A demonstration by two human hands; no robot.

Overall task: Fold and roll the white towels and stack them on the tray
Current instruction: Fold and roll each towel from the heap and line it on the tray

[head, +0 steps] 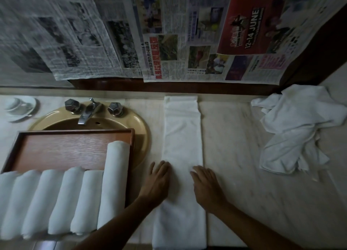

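Note:
A white towel (182, 133) lies folded into a long narrow strip on the marble counter, running from the back wall to the front edge. My left hand (158, 178) rests flat on its left edge and my right hand (207, 184) lies flat on its right edge, both with fingers spread and holding nothing. To the left, a wooden tray (75, 148) sits over the sink and holds several rolled white towels (56, 199) side by side along its near end. A heap of unfolded white towels (296, 125) lies at the right.
A beige sink (144, 133) with a chrome tap (88, 112) lies under the tray. A cup on a saucer (18, 107) stands at the far left. Newspaper sheets (169, 33) hang on the back wall. Bare marble counter (234, 146) lies between strip and heap.

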